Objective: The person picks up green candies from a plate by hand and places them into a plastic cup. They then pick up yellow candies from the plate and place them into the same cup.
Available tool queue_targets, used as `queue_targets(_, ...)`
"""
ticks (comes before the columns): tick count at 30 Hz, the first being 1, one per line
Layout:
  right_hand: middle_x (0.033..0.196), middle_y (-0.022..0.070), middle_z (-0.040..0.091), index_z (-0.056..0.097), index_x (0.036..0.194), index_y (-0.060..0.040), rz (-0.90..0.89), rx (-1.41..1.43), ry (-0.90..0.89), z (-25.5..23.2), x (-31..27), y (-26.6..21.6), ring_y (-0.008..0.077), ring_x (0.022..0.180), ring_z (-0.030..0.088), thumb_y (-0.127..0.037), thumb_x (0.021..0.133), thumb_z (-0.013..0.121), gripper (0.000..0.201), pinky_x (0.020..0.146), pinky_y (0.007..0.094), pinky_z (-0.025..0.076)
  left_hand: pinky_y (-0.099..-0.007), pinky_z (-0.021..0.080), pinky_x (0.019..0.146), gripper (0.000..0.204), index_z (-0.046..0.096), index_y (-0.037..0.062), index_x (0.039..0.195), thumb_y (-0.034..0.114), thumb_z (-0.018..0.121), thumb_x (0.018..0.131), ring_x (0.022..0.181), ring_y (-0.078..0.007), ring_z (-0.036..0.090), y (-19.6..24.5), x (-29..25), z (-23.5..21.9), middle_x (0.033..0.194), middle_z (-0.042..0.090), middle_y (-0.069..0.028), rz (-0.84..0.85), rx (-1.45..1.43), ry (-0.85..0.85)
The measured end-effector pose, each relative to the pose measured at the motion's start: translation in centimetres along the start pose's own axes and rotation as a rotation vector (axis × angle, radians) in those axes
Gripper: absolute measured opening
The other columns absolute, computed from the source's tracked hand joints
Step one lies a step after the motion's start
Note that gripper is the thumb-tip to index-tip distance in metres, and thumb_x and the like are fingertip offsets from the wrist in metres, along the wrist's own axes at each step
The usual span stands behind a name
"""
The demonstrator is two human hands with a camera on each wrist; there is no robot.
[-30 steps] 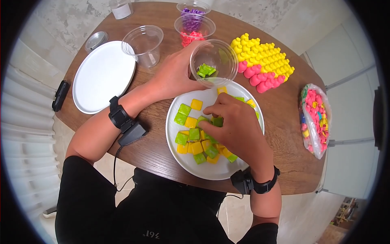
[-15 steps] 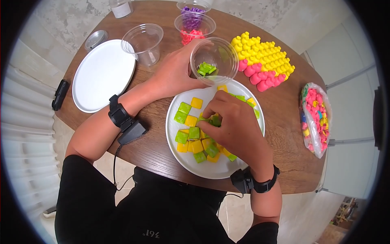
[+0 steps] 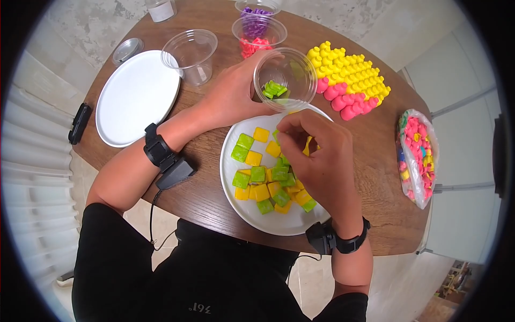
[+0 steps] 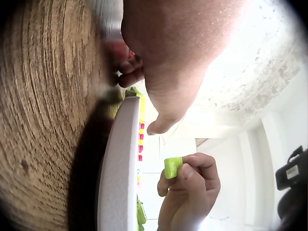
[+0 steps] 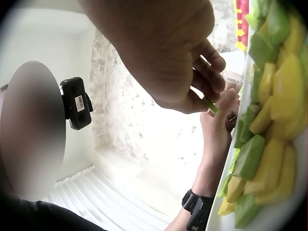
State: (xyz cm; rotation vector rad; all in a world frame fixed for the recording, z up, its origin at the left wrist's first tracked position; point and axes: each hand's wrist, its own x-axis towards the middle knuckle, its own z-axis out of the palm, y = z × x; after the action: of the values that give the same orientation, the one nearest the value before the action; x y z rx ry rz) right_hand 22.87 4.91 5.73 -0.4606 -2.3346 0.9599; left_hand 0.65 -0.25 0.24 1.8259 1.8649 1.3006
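My left hand grips a clear plastic cup tilted over the far edge of a white plate; several green pieces lie inside. Between thumb and fingertips my right hand pinches a green square, plain in the left wrist view, above the plate and just nearer me than the cup. Green squares and yellow squares are spread and piled on the plate. In the right wrist view the pinched green square shows edge-on.
An oval white plate and an empty clear cup stand left. Behind are cups of red pieces and purple pieces. Yellow bottle shapes with pink ones stand back right; a filled plastic bag lies at the right edge.
My right hand has lifted from the pile of squares and moved up toward the cup, now with a green square pinched. My left hand and the cup have barely moved.
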Motion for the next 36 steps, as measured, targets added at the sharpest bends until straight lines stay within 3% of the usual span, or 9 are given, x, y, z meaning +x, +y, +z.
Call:
queue_targets(4,0.084,0.0111,0.072,0.075,0.101,-0.0012,-0.041,-0.025,0.051,0.03,0.1,0.17,0.023,0.071,0.072,0.0,0.09,0.075,0.011,0.065,0.0337,0.056,-0.0409,0.049,0.117,0.096,0.046,0.006,0.158,0.017,0.096,0.075,0.139,-0.028,0.062,-0.2,0.06,0.08,0.15,0.064,-0.0152,0.011,0.016,0.005)
queue_targets(17,0.09,0.012,0.072,0.078,0.104,0.0002,0.01,-0.055,0.094,0.09,0.07,0.61,0.0245,0.075,0.071,-0.004,0.09,0.077,0.015,0.069,0.0363,0.056,-0.041,0.05,0.116,0.099,0.045,0.0079,0.158,0.009,0.094,0.072,0.139,-0.0292,0.062,0.13,0.04,0.04,0.149,0.064,-0.0162,-0.013,-0.027,-0.005)
queue_targets(19,0.092,0.0062,0.072,0.079,0.108,0.0008,0.003,-0.058,0.096,0.17,0.01,0.87,0.0134,0.078,0.068,-0.002,0.09,0.077,0.018,0.061,0.0271,0.048,-0.0409,0.05,0.116,0.099,0.045,0.0081,0.158,0.01,0.095,0.073,0.139,-0.0293,0.062,-0.26,0.02,0.15,0.149,0.064,-0.0163,0.029,0.013,0.009)
queue_targets(20,0.092,0.0062,0.072,0.079,0.108,0.0008,0.003,-0.058,0.096,0.16,0.01,0.85,0.0134,0.078,0.068,-0.002,0.09,0.077,0.018,0.061,0.0271,0.048,-0.0409,0.05,0.116,0.099,0.045,0.0081,0.158,0.01,0.095,0.073,0.139,-0.0293,0.062,-0.25,0.01,0.15,0.149,0.064,-0.0163,0.028,0.013,0.009)
queue_targets(29,0.101,0.0076,0.073,0.078,0.113,0.0014,-0.002,-0.066,0.099,0.08,0.1,0.69,0.0138,0.083,0.072,-0.002,0.089,0.077,0.024,0.062,0.0266,0.05,-0.0405,0.05,0.117,0.1,0.045,0.0087,0.159,0.012,0.096,0.073,0.14,-0.0289,0.062,-0.33,0.0,0.13,0.149,0.064,-0.016,0.037,0.004,0.008)
queue_targets(31,0.097,0.0119,0.071,0.078,0.111,-0.0003,0.01,-0.026,0.13,0.19,0.12,0.57,0.0248,0.078,0.069,-0.006,0.088,0.079,0.024,0.072,0.0374,0.056,-0.0402,0.05,0.117,0.1,0.044,0.0089,0.159,0.01,0.095,0.073,0.14,-0.0281,0.062,-0.26,-0.03,0.06,0.149,0.064,-0.0155,0.028,0.012,-0.002)
queue_targets(36,0.098,0.012,0.071,0.077,0.112,0.0002,0.003,-0.027,0.14,0.17,0.14,0.63,0.0247,0.079,0.069,-0.005,0.088,0.078,0.025,0.072,0.0375,0.056,-0.04,0.049,0.117,0.101,0.044,0.0091,0.16,0.007,0.094,0.072,0.141,-0.0274,0.061,-0.09,-0.02,-0.01,0.151,0.063,-0.0149,0.008,-0.012,-0.011)
